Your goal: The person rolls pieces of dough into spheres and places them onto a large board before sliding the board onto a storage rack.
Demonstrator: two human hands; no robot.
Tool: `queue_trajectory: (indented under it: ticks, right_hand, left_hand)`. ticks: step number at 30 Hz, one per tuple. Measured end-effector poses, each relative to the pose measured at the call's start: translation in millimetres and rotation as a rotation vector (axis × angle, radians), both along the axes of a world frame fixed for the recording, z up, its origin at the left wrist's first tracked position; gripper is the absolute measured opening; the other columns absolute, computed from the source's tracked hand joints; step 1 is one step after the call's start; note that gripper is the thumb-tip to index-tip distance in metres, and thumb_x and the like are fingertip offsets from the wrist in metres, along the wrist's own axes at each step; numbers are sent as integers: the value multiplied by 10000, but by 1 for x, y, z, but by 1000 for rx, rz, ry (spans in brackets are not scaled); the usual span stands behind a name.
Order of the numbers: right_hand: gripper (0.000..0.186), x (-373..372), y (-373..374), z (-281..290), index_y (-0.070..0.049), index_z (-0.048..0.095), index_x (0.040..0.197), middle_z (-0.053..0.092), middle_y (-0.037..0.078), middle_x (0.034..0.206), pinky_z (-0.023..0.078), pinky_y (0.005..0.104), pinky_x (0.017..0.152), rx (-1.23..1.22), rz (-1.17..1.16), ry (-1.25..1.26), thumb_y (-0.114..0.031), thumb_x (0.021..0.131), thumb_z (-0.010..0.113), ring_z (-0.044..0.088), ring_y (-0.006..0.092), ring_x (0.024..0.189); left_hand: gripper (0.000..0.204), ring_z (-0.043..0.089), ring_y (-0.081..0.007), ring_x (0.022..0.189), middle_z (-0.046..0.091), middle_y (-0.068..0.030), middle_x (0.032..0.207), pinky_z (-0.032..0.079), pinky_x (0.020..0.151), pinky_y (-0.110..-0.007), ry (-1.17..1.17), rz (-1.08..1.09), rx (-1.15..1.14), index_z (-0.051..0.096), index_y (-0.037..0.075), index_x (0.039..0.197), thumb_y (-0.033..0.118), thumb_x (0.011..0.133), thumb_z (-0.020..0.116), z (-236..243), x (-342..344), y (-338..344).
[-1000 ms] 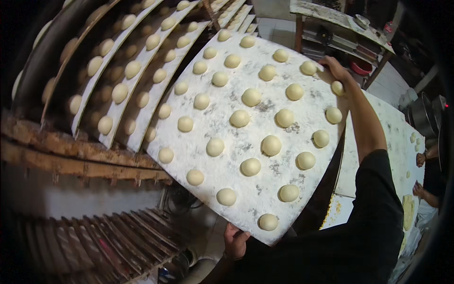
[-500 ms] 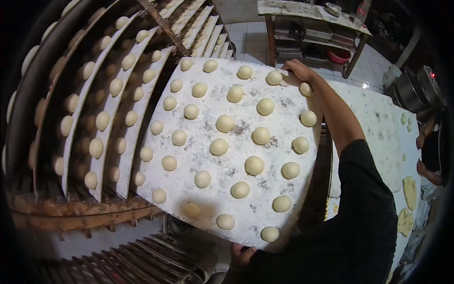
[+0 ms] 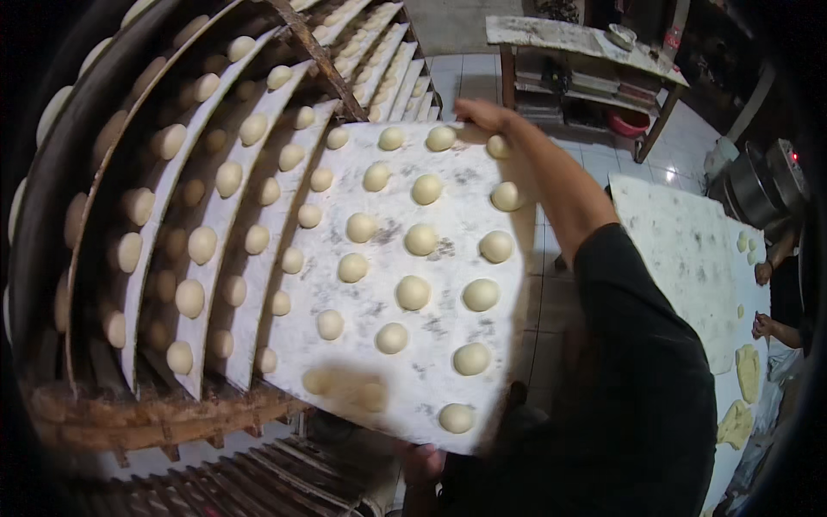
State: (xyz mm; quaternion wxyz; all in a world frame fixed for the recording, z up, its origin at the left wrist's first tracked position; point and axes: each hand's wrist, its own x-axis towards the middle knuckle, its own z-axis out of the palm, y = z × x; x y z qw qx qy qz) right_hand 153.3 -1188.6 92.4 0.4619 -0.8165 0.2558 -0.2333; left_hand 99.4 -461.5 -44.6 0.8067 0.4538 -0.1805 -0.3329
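A flour-dusted white board (image 3: pixel 388 293) bears rows of round dough balls (image 3: pixel 420 239). Its left end reaches in among the boards of the wooden rack (image 3: pixel 172 422), and the rest sticks out toward me. My right hand (image 3: pixel 482 114) is closed on the far edge near the right corner, its arm stretched along the right side. At the near edge, my left hand (image 3: pixel 420 464) grips the board, most of its fingers hidden beneath. A dark shadow falls over two dough balls near the front edge.
Loaded boards (image 3: pixel 233 181) fill the rack's tiers at left, and dark slats (image 3: pixel 215 482) lie below. At right stands a white worktable (image 3: pixel 676 258) with flattened dough (image 3: pixel 748 375), where another person's hands (image 3: pixel 763 326) show. A floury table (image 3: pixel 560 36) stands at the back.
The board has slid left, deeper into the rack, so fewer of its dough balls show. Both my hands have moved left with it.
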Motion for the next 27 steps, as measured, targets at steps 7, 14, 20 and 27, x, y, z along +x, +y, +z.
queue_trajectory:
  ticks: [7, 14, 20, 27]
  right_hand:
    - [617, 3, 2, 3, -12, 754, 1055, 729, 138, 1033, 496, 358, 831, 213, 93, -109, -567, 913, 523, 628, 230, 888]
    - [644, -36, 6, 11, -36, 598, 1415, 632, 104, 1360, 503, 378, 888, 375, 320, -120, -516, 998, 498, 620, 199, 1103]
    - [471, -153, -3, -7, 21, 740, 1192, 740, 118, 1111, 527, 363, 892, 74, 174, 43, -354, 1015, 516, 668, 225, 964]
    - [319, -231, 43, -84, -48, 649, 1034, 651, 49, 846, 498, 303, 737, 501, 278, -545, -365, 1058, 624, 614, 151, 751]
  left_hand:
    - [493, 596, -353, 1227, 605, -229, 1314, 497, 1070, -493, -636, 552, 347, 534, -52, 1368, 247, 980, 591, -45, -61, -16]
    - [437, 589, -310, 1262, 591, -174, 1393, 495, 1070, -511, -403, 626, 319, 539, 0, 1411, 230, 1042, 585, -41, -105, -61]
    - [471, 588, -310, 1267, 582, -156, 1407, 501, 1080, -513, -97, 800, -105, 528, 3, 1437, 317, 1085, 526, -39, -150, -99]
    - [816, 432, -349, 1473, 416, -150, 1643, 339, 1217, -528, 493, 1514, -277, 406, 87, 1589, 701, 1056, 345, 16, -158, -178]
